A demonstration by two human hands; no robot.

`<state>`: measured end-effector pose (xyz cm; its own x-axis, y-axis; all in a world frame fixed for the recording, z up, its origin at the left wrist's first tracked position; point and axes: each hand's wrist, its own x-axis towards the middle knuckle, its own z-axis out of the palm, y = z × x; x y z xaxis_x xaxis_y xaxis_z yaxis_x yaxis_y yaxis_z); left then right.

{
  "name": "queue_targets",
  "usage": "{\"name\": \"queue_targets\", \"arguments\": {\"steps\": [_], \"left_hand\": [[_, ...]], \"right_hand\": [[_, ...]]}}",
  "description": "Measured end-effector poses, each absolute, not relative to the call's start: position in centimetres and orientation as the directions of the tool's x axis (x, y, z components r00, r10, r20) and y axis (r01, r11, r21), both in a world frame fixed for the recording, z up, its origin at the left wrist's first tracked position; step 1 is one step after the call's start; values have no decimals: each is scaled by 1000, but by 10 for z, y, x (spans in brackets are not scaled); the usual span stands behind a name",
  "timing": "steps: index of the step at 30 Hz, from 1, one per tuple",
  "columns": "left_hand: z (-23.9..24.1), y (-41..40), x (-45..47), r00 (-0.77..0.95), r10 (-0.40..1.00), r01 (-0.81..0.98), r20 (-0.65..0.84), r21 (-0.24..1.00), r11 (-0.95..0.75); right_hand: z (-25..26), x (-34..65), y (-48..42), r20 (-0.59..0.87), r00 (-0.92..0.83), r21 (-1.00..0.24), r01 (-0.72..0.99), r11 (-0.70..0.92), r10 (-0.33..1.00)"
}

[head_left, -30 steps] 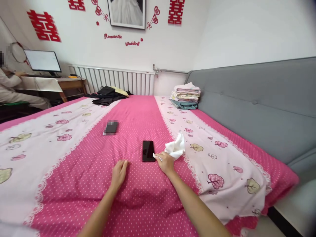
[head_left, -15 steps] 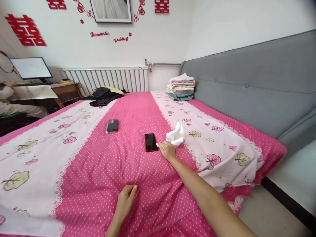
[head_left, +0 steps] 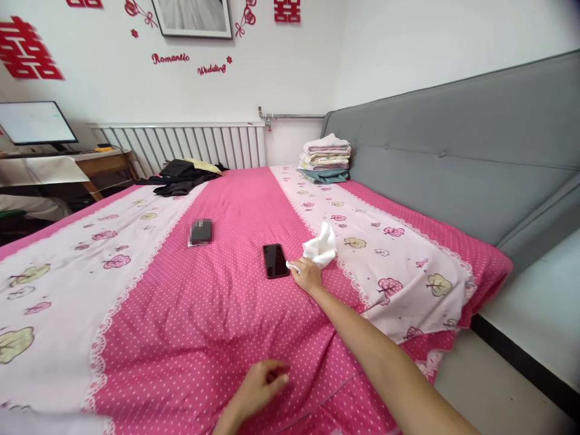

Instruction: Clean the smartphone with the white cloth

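A black smartphone (head_left: 275, 261) lies face up on the pink dotted bedsheet (head_left: 181, 308). Just right of it, my right hand (head_left: 307, 275) has its fingers closed on a crumpled white cloth (head_left: 321, 244), which bunches up beyond the knuckles. A corner of the cloth pokes out by the fingertips, close to the phone's right edge. My left hand (head_left: 261, 386) is nearer to me, over the sheet below the phone. It holds nothing; its fingers are curved, with a gap between thumb and forefinger.
A small dark blurred item (head_left: 200, 232) lies left of the phone. Folded linens (head_left: 325, 152) are stacked by the grey headboard (head_left: 408, 127). Dark clothes (head_left: 183, 176) lie at the far edge, near a white radiator (head_left: 181, 142). At far left, a monitor (head_left: 34, 122) stands on a desk, with a person's leg partly visible.
My left hand has moved right and toward me, and its thumb and fingers have come apart. The view has turned slightly right. My right hand stays on the cloth beside the phone.
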<state>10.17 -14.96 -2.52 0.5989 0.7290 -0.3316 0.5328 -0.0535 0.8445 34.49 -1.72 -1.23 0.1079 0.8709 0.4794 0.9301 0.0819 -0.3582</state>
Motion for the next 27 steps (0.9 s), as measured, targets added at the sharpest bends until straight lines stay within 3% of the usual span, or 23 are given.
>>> {"name": "queue_targets", "arguments": {"steps": [4, 13, 22, 27], "left_hand": [[-38, -173, 136, 669, 686, 541, -287, 820, -184], [-45, -184, 199, 514, 755, 809, -407, 522, -269], [-21, -170, 195, 691, 637, 649, -343, 683, -336], [0, -182, 214, 849, 457, 364, -264, 920, -146]], "right_hand": [[-12, 344, -17, 480, 111, -359, 930, 80, 870], [-11, 344, -18, 468, 124, -348, 936, 54, 875], [-15, 345, -14, 488, 128, -337, 940, 51, 863], [-18, 346, -12, 504, 125, -322, 945, 52, 855]]}}
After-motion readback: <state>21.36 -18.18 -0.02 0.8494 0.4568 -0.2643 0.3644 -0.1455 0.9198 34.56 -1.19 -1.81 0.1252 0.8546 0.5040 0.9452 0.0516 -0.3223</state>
